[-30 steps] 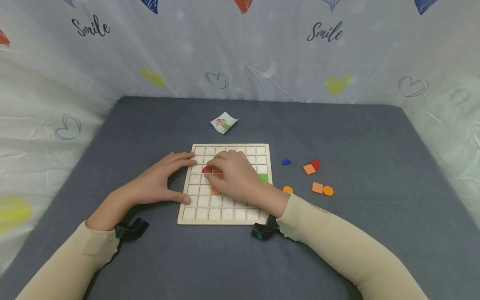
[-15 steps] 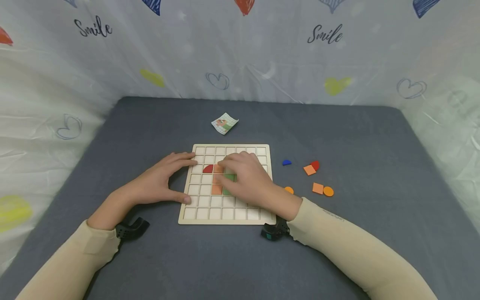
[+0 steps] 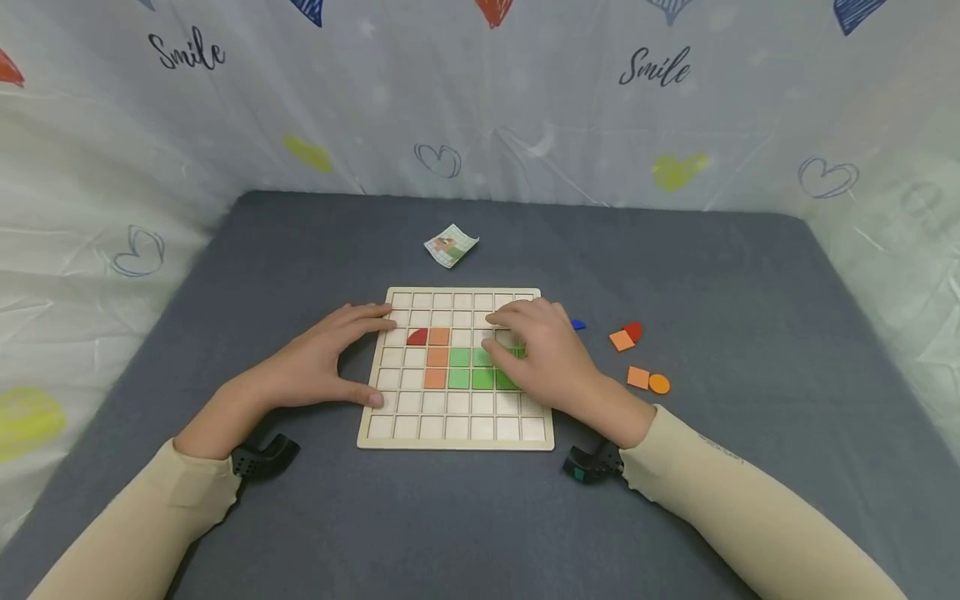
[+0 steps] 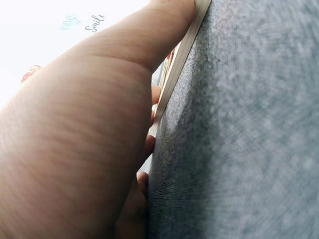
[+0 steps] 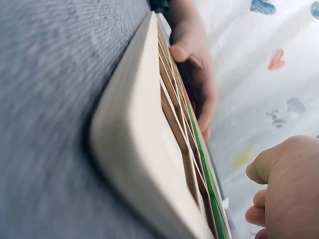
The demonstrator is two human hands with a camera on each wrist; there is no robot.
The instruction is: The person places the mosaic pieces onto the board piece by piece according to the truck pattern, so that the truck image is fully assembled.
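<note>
A wooden grid board [image 3: 450, 445] lies flat on the table. My left hand [image 3: 311, 360] rests along its left edge, thumb and fingertips on the rim, with the fingers extended. Set in the grid are a red quarter-round piece [image 3: 417, 337], a column of orange squares [image 3: 436, 357] and several green squares [image 3: 459, 378]. Over the right part of the board is my right hand [image 3: 551, 354], thumb and fingers apart and nothing showing between them. It covers some of the green squares. The right wrist view shows the board's near corner [image 5: 127, 124] and the right hand [image 5: 294, 184] raised off it.
Right of the board lie a blue piece [image 3: 578, 325], partly hidden by my right hand, a red piece [image 3: 633, 332] against an orange square [image 3: 622, 340], and another orange square [image 3: 637, 377] beside an orange disc [image 3: 659, 383]. A pattern card [image 3: 452, 246] lies beyond the board.
My right hand has moved rightward across the board from the red piece, uncovering the orange and green squares. It now hides an orange disc seen earlier. My left hand has stayed put.
</note>
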